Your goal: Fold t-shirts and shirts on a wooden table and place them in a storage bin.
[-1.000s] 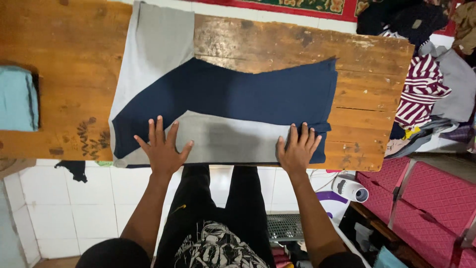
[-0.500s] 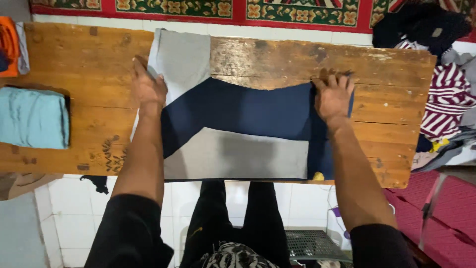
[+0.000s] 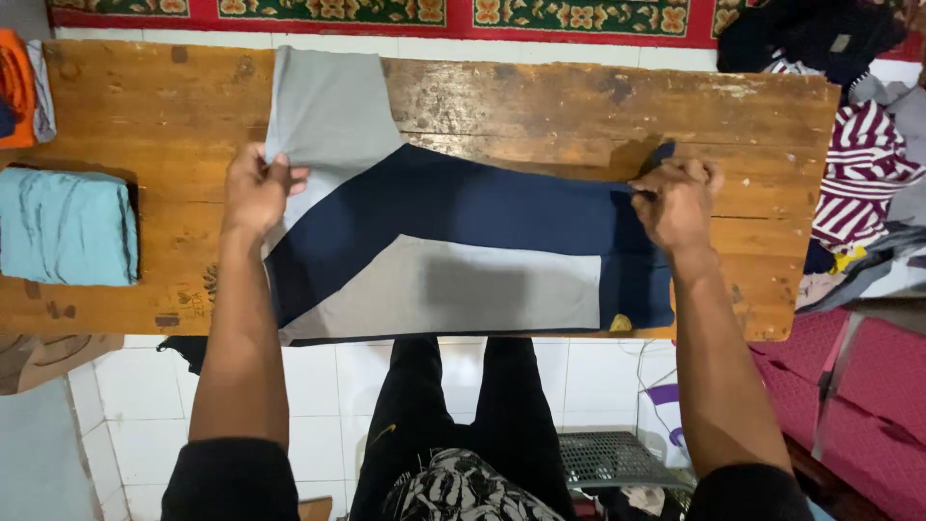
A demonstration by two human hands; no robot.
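A navy and grey shirt (image 3: 463, 241) lies partly folded across a worn wooden table (image 3: 540, 96). Its grey sleeve points toward the table's far edge, and a grey panel is folded over the near side. My left hand (image 3: 256, 188) pinches the shirt's left edge just below the sleeve. My right hand (image 3: 675, 198) grips the navy far-right corner and lifts it slightly off the wood.
A folded light blue garment (image 3: 66, 227) sits on the table's left end, with an orange one (image 3: 14, 87) behind it. A heap of clothes, including a striped maroon top (image 3: 863, 169), lies to the right. A red patterned carpet (image 3: 386, 14) runs beyond the table.
Both hands left the near edge, reached to the far side of the shirt and closed on its edges. The right corner is now raised.
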